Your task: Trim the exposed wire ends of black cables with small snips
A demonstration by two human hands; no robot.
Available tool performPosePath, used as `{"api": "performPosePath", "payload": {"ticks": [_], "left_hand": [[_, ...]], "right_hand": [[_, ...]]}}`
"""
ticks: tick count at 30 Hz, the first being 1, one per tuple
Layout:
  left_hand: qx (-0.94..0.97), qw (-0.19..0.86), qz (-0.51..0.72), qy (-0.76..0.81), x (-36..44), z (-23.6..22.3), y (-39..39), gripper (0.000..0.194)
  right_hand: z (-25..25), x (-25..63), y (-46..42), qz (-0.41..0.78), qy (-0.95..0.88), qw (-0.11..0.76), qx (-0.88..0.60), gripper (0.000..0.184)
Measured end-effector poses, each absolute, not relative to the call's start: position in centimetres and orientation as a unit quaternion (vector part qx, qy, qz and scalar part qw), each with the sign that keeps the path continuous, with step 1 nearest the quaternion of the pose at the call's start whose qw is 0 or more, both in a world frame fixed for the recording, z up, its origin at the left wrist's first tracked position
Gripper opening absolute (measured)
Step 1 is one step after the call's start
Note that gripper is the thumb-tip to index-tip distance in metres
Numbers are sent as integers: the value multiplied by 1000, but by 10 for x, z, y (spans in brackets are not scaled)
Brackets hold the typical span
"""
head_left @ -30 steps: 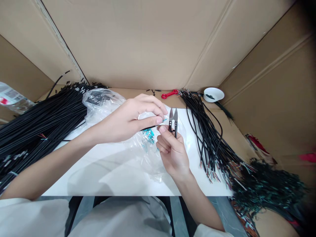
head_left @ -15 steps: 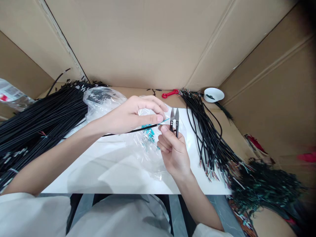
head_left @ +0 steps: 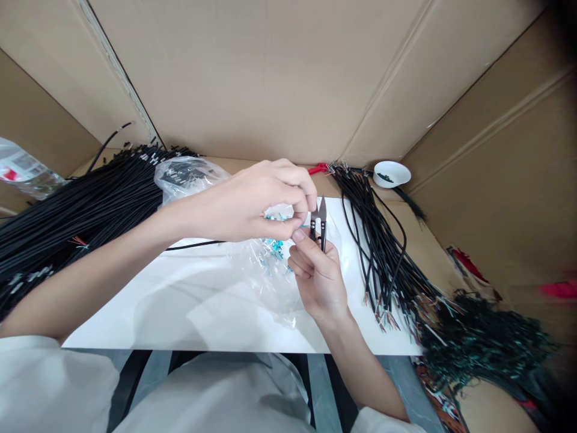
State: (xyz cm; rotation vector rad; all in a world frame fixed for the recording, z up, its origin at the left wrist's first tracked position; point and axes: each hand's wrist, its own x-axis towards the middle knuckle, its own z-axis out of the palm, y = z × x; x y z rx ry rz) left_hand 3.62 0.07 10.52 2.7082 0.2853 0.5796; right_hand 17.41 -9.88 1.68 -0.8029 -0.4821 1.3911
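Our left hand point(head_left: 274, 201) is curled narrow, thumb and forefinger drawn together, but the fingers hide whatever lies between them, so we cannot tell whether they grip it. Our right hand point(head_left: 318, 267) holds the black-handled snips point(head_left: 323, 210) upright in its fingers, blades parted and pointing away from us, its thumb meeting the left thumb. The black cable point(head_left: 193, 245) runs in from the left above the white counter point(head_left: 180, 319) and vanishes behind the left hand; its end is hidden there. For fine work at that end, we do best to brace the two thumbs against each other, pinch lightly, and let the cable lie slack so it doesn't tug. Since the left fingers sit right beside the open blades, we should mind the points and tilt them off. It also helps to work above the clear bag point(head_left: 256, 282) without brushing the turquoise pieces point(head_left: 274, 248) in it, and to turn the hidden end into sight before judging it.
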Motion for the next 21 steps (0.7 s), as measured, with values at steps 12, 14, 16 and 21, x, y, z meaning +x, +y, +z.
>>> {"api": "performPosePath", "payload": {"ticks": [12, 14, 16, 21], "left_hand": [[906, 347, 229, 81, 40, 72, 24, 14], [892, 346, 271, 111, 40, 63, 21, 17], [878, 340, 304, 144, 40, 55, 17, 17], [848, 395, 322, 144, 39, 47, 11, 20]], "right_hand": [[13, 173, -98, 606, -198, 679, -364, 26], [14, 171, -98, 607, -178, 685, -362, 28], [16, 169, -98, 617, -152, 683, -361, 31], [27, 164, -100, 667, -84, 657, -340, 37]]}}
